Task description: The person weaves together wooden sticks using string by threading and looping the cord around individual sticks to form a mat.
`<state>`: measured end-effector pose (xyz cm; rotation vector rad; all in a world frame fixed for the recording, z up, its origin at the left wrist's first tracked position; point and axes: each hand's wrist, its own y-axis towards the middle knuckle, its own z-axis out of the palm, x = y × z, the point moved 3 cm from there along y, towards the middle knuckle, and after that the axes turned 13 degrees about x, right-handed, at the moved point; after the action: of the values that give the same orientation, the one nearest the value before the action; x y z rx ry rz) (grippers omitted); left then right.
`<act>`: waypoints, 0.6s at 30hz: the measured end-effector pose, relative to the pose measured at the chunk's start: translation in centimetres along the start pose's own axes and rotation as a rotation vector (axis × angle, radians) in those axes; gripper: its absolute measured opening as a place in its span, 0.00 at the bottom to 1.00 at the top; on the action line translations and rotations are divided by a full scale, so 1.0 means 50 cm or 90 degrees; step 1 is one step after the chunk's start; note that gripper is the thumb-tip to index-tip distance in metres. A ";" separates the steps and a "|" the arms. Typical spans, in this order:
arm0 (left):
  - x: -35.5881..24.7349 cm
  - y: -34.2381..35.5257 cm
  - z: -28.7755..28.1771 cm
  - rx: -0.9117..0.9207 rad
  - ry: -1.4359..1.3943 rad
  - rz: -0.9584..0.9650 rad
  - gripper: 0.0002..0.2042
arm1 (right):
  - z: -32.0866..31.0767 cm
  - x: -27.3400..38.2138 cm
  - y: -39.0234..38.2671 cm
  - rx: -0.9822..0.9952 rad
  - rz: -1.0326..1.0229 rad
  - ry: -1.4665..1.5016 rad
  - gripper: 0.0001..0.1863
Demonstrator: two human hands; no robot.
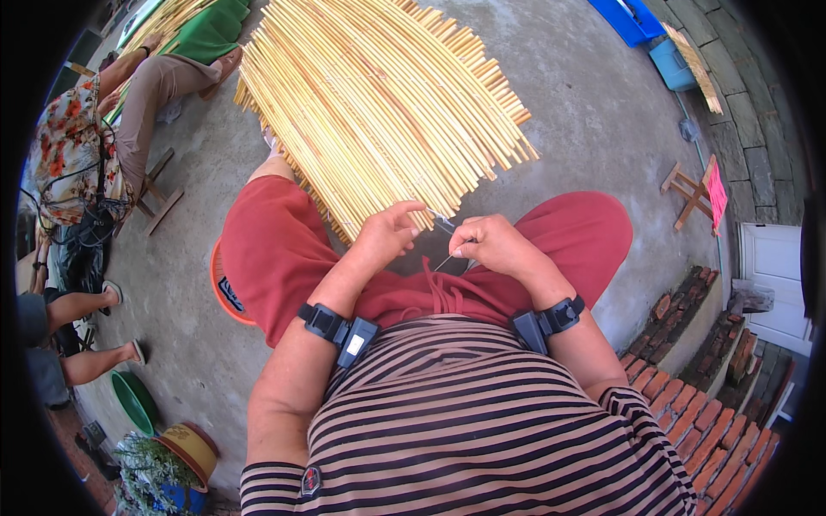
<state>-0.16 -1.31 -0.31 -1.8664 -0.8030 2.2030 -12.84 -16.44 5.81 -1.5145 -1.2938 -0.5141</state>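
- The concrete floor (pixel 585 120) is grey, smooth and faintly mottled, bending away toward the lens rim.
- At the right, a wall of grey stone blocks (pixel 748 129) meets a white panelled door (pixel 777 273); red bricks (pixel 697 439) are laid in rows below it.
- A wooden stool (pixel 688 196) with crossed legs stands near the blocks, bright pink cloth (pixel 717 194) at its side.
- At the left are co-workers, one in a flower-printed top (pixel 71 155); below them, a round green basin (pixel 134 402) and a leafy plant (pixel 148 460).
- An orange-red tub (pixel 225 279) sits just beside the person's left thigh.
- The reed mat (pixel 379 95) spreads ahead of the person, its near end between the knees: straight, slender, glossy yellow stalks laid side by side, with ragged, uneven ends.
- The right hand (pixel 495 243) pinches a thin rod (pixel 443 262) between thumb and forefinger.
- The left hand (pixel 385 234) has bent fingers near a fine, pale strand (pixel 442 222) that shows between the hands; whether it grips the strand, I cannot tell.
- Red trousers look soft and matte beneath a striped knit top.
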 end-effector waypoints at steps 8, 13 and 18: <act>-0.039 0.000 0.043 0.161 0.142 0.157 0.27 | -0.073 0.166 -0.147 0.176 -0.205 0.557 0.08; -0.092 -0.056 0.072 0.450 0.247 0.160 0.20 | -0.180 0.285 -0.217 0.251 -0.792 0.689 0.05; -0.081 -0.114 0.022 0.543 0.160 0.175 0.10 | -0.201 0.281 -0.290 0.117 -0.870 0.638 0.03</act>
<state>-1.62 1.41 6.07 -1.7638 0.4161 1.8996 -18.41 -20.49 27.26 0.1124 -1.2683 -1.6631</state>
